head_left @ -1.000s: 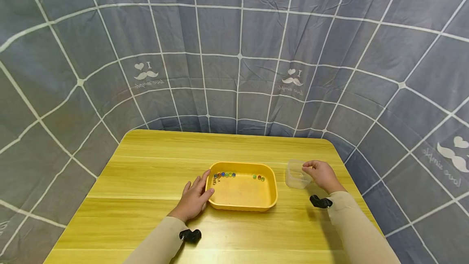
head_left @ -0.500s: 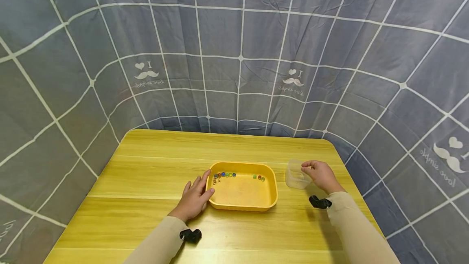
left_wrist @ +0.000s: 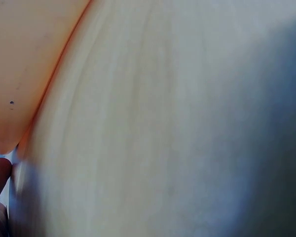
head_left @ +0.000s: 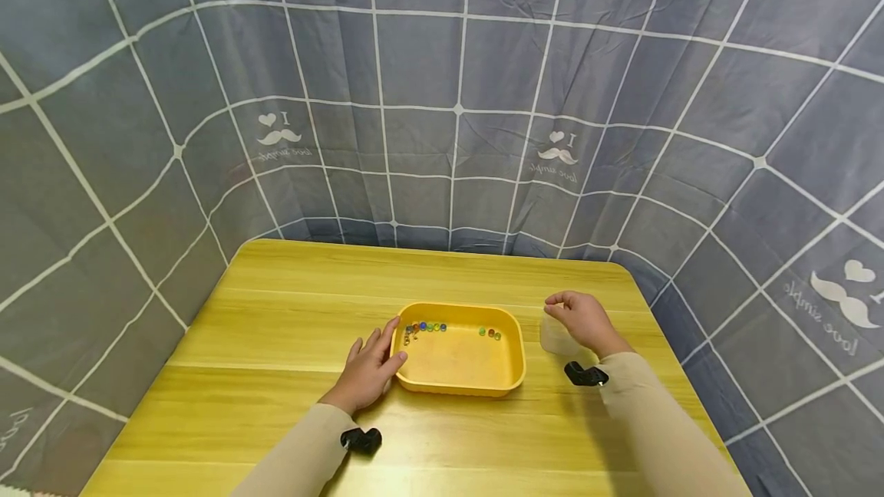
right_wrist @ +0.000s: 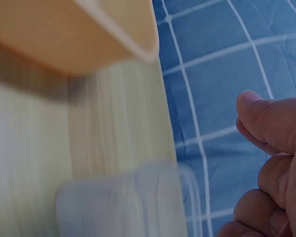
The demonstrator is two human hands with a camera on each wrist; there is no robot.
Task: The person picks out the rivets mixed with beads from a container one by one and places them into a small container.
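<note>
A yellow plastic tray [head_left: 459,390] stands on the table in the head view. Several glass marbles [head_left: 430,327] lie inside it, in a line by its far left corner, and a few more marbles [head_left: 491,333] lie at its right. My left hand [head_left: 366,374] rests at the tray's left rim, fingers spread and fairly straight, thumb tip over the edge. My right hand [head_left: 583,322] is over the small clear plastic box [head_left: 555,340] right of the tray. Its thumb and forefinger tips [right_wrist: 249,97] are pressed together, other fingers curled; nothing shows between them in the right wrist view.
The wood-patterned table [head_left: 311,274] reaches back to a grey-blue curtain [head_left: 414,129] with white grid lines, which surrounds its far and side edges. A black wrist camera [head_left: 585,374] sits at the right sleeve, another black camera [head_left: 361,441] at the left.
My right hand has moved left and slightly away from me across the clear box, fingertips still together. The left hand stays at the tray, and the marbles lie as before.
</note>
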